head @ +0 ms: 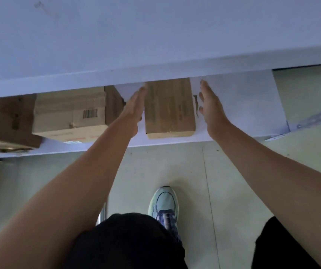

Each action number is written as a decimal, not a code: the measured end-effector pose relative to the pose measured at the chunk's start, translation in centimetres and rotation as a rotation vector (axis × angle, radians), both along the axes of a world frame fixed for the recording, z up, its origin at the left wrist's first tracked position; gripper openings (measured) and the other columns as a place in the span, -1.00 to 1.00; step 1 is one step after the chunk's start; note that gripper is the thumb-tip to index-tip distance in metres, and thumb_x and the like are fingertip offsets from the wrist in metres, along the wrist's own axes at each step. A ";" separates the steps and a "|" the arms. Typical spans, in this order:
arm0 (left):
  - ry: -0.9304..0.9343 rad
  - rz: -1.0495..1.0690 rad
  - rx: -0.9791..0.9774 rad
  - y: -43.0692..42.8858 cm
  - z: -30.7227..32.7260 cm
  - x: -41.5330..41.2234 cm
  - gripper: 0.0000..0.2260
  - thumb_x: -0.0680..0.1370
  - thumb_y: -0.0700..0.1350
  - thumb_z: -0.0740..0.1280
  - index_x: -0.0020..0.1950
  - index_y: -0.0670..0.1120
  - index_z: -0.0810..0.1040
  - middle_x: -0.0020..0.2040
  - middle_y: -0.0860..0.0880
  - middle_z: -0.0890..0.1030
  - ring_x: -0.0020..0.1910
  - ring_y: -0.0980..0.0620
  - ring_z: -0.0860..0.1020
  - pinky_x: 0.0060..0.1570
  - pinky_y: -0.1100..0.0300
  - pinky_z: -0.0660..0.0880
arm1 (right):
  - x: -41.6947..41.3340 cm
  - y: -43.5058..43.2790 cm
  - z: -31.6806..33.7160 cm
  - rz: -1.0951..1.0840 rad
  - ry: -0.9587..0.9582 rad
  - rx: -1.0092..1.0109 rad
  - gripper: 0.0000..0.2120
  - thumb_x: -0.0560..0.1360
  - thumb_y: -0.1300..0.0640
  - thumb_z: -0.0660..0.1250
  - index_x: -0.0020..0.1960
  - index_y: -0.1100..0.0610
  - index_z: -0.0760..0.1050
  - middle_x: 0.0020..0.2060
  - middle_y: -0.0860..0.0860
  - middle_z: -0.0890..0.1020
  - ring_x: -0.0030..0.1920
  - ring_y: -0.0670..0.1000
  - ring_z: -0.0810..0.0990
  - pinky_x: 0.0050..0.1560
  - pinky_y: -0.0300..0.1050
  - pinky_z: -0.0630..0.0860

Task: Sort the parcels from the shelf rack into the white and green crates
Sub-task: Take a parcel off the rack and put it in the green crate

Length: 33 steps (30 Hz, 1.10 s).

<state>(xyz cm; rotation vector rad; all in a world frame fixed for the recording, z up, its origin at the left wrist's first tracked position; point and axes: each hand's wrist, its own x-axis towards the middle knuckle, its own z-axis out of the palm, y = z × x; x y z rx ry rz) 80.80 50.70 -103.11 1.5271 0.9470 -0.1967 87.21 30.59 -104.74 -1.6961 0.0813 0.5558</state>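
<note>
A narrow brown cardboard parcel [169, 107] lies on the lower white shelf [239, 105] of the rack, its far end hidden under the shelf above. My left hand [134, 107] lies flat against the parcel's left side with straight fingers. Just right of the parcel, a small gap away from it, is my right hand [211, 107], fingers straight. No crate is in view.
A larger cardboard box with a barcode [72, 115] sits left of the parcel, and a darker box [6, 123] stands at the far left. The upper shelf board [155, 39] overhangs them. Below are the pale floor and my shoe [164, 206].
</note>
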 end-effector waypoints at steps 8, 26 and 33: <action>-0.010 -0.088 -0.031 0.6 -2.9 1.7 -0.35 0.68 0.40 0.11 0.59 0.01 0.48 0.55 -0.09 0.52 0.50 -0.11 0.49 0.54 -0.23 0.37 | 2.3 1.9 -3.9 0.044 0.168 -0.074 -0.28 0.68 -0.38 0.01 0.58 0.11 0.43 0.54 0.09 0.49 0.55 0.12 0.44 0.61 0.16 0.31; -0.538 0.097 -0.175 -0.1 -1.3 -2.6 -0.41 0.64 0.37 0.05 0.35 0.04 0.66 0.35 0.14 0.69 0.43 0.18 0.56 0.48 -0.20 0.37 | -0.6 0.9 -1.9 -0.224 -0.112 0.410 -0.47 0.75 -0.07 0.13 0.38 0.39 0.47 0.32 0.19 0.65 0.36 0.12 0.63 0.51 0.16 0.44; -0.419 0.144 -0.219 0.5 -2.0 -3.7 -0.42 0.69 0.41 -0.03 0.35 0.10 0.61 0.40 0.16 0.64 0.44 0.14 0.53 0.55 -0.35 0.26 | -1.2 1.1 -2.4 -0.226 -0.081 0.240 -0.56 0.72 -0.16 0.10 0.12 0.06 0.67 0.04 -0.14 0.78 0.15 -0.15 0.71 0.27 -0.02 0.57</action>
